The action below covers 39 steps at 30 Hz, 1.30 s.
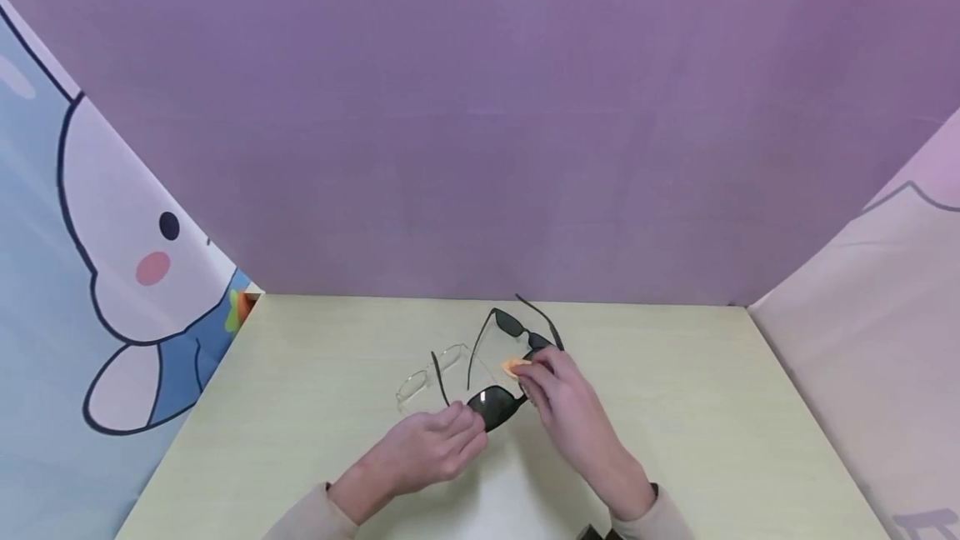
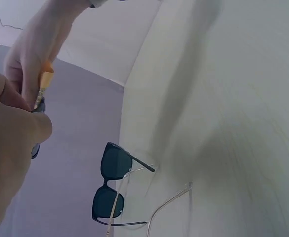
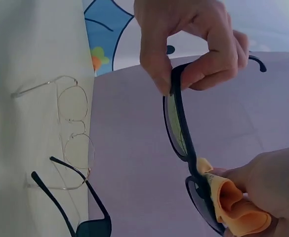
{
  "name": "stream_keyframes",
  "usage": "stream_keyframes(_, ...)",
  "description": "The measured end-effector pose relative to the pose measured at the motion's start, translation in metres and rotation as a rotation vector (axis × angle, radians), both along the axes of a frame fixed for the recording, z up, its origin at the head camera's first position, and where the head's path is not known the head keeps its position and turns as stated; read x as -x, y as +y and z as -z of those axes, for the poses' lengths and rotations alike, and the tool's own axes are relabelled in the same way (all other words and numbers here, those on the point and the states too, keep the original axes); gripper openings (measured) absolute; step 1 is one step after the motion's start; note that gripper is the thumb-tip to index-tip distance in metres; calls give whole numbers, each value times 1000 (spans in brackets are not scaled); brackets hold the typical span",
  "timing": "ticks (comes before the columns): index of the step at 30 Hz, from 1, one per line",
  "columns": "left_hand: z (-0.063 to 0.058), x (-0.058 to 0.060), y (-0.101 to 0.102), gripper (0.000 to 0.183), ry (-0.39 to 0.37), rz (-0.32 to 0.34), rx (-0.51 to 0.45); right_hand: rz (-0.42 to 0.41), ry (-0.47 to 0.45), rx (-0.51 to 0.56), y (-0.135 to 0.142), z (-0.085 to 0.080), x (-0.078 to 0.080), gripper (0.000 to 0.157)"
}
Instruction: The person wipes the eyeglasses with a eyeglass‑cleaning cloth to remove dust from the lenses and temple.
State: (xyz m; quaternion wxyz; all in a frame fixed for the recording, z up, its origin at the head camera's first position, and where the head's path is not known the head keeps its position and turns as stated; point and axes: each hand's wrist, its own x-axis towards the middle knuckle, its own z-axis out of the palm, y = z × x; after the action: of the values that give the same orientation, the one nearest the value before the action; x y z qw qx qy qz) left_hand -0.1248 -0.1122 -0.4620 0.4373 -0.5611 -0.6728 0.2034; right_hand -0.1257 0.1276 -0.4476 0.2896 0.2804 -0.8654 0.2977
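Note:
Held above the table is a pair of black sunglasses (image 1: 492, 407). My left hand (image 1: 438, 447) pinches its frame at one end, thumb and fingers on either side in the right wrist view. My right hand (image 1: 573, 419) pinches a folded orange cloth (image 3: 238, 210) against the lens at the other end. That lens is partly covered by the cloth. Behind the hands lie a second pair of black sunglasses (image 1: 510, 323) and a pair of thin-rimmed clear glasses (image 1: 412, 386), both with temples unfolded. In the left wrist view the held sunglasses are mostly hidden behind my left hand.
The pale table (image 1: 675, 407) meets a purple wall panel (image 1: 480, 148) at its back edge. Printed cartoon panels stand at the left (image 1: 120, 273) and right. A small dark object (image 1: 592, 532) shows at the bottom edge beside the right sleeve.

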Motion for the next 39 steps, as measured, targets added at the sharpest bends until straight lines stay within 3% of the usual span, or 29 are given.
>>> stream_keyframes(6, -2, -3, -2, 31, 70, -38, 51, 109, 9, -91, 0, 3, 1, 15)
stream_keyframes(13, -1, -4, -3, 35, 70, -58, 56, 264, 80, -166, -2, 7, 1, 16)
stream_keyframes(20, 3, -2, -5, 35, 61, -55, 44, 117, 3, -81, -7, 11, -4, 14)
stream_keyframes(23, 4, -2, -6, 36, 66, -45, 44, 141, -9, -100, -7, 11, -6, 14)
stream_keyframes(29, 3, -1, -4, 34, 67, -26, 44, 299, 51, -231, -5, 8, -8, 20)
stream_keyframes(31, 3, -1, -4, 33, 61, -24, 36, 284, 33, -203, -4, 7, -9, 18)
stream_keyframes(36, 3, -2, -3, 33, 60, -16, 30, 153, -45, -106, -4, 9, -10, 13)
stream_keyframes(39, 3, -2, -3, 34, 56, -16, 32, 196, -38, -115, -2, 12, -9, 14)
